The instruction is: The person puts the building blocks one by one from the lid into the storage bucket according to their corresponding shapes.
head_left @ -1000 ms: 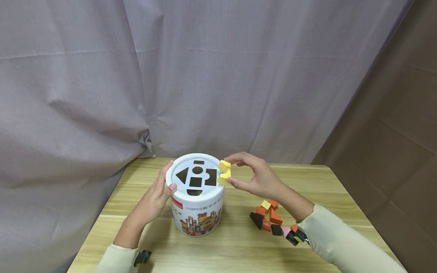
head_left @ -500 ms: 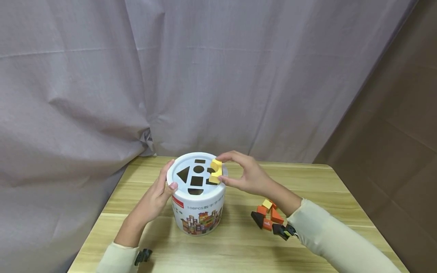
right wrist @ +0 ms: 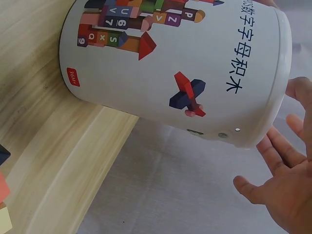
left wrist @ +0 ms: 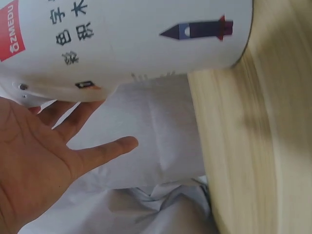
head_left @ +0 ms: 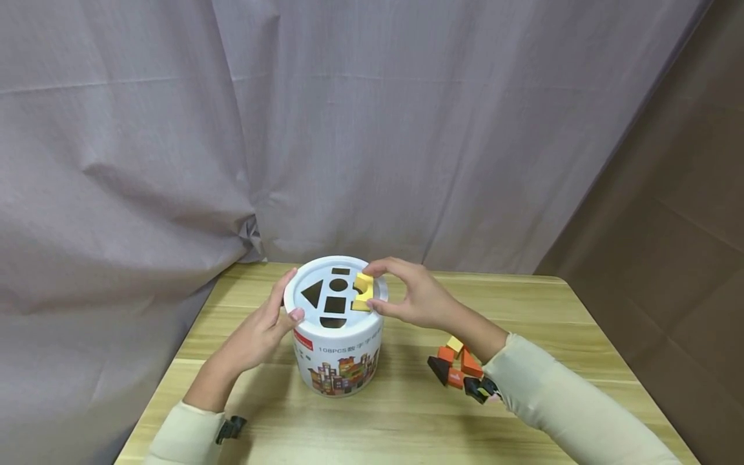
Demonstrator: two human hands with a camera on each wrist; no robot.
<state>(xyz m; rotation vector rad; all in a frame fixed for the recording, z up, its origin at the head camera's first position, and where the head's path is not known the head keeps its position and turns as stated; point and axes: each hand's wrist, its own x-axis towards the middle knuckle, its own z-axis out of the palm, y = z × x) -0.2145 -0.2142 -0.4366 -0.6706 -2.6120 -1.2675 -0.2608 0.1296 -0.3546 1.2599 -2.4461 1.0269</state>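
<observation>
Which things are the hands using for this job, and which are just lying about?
In the job:
yellow notched block, pinched by the right hand at the lid
white tub under that lid, held by the left hand

Just lying about, perhaps for later:
orange blocks
dark pointed block
small yellow block
</observation>
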